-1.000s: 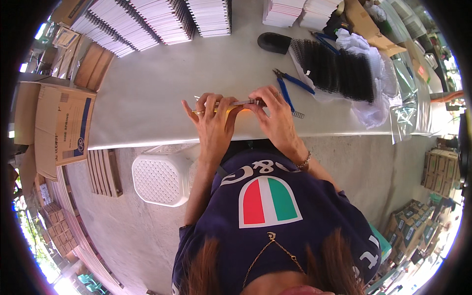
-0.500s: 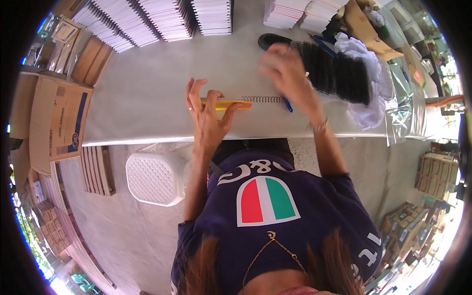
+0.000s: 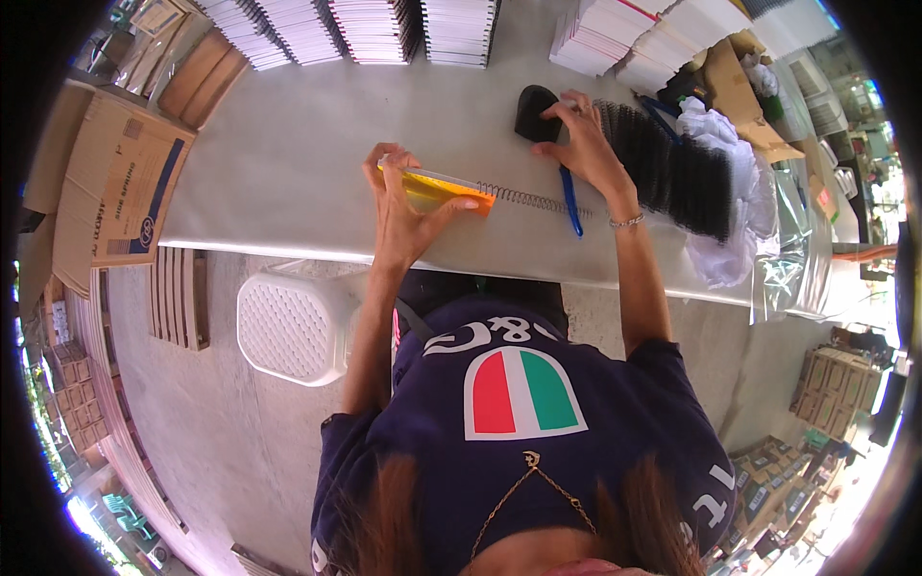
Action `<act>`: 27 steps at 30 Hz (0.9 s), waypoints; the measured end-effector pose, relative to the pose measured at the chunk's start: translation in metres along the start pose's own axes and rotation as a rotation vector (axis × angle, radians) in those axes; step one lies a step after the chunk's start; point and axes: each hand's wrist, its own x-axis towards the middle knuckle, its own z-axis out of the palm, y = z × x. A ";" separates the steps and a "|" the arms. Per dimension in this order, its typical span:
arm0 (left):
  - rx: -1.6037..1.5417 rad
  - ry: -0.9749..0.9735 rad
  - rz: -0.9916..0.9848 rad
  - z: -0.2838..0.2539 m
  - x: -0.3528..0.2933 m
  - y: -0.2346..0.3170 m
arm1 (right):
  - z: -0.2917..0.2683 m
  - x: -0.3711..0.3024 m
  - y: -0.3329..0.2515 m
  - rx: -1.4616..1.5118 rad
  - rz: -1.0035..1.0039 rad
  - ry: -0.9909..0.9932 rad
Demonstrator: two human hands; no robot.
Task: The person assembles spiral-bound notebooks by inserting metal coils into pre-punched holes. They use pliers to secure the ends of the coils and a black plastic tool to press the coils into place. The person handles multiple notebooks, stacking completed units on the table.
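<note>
My left hand point(image 3: 399, 197) is closed around a thin yellow and orange notebook point(image 3: 429, 185), held on its edge above the table. A dark spiral binding coil point(image 3: 528, 198) sticks out from the notebook's right end, only partly in its spine. My right hand point(image 3: 588, 144) has its thumb and fingers on a black object with a rounded top point(image 3: 536, 113), tilted up off the table; its exact kind is unclear. Just below that hand lies a blue-handled tool point(image 3: 570, 204), its upper part hidden by the hand.
Black spiral coils point(image 3: 663, 163) lie piled on white wrapping point(image 3: 725, 254) to the right. Stacks of spiral notebooks point(image 3: 456, 34) and unbound page blocks point(image 3: 600, 34) line the far side. Cardboard boxes point(image 3: 125, 182) stand at left; a white stool point(image 3: 293, 326) is below the table edge.
My right hand has come down onto the black object and tilted it up. The notebook and its coil have turned, the right end now lower. The whole view has shifted slightly.
</note>
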 end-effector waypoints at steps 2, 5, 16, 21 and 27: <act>-0.039 0.005 -0.005 0.004 0.000 -0.001 | -0.003 0.004 0.001 0.127 -0.012 -0.018; -0.003 0.018 0.029 0.006 -0.001 -0.003 | -0.018 0.004 -0.010 0.579 0.238 -0.396; -0.021 0.029 0.033 0.006 0.001 -0.001 | -0.047 -0.019 -0.060 0.857 0.230 -0.631; -0.034 0.004 0.075 0.005 0.002 -0.002 | -0.023 -0.025 -0.064 0.179 0.287 -0.197; -0.090 -0.038 0.035 0.004 0.003 -0.005 | -0.034 -0.034 -0.048 0.902 0.269 -0.379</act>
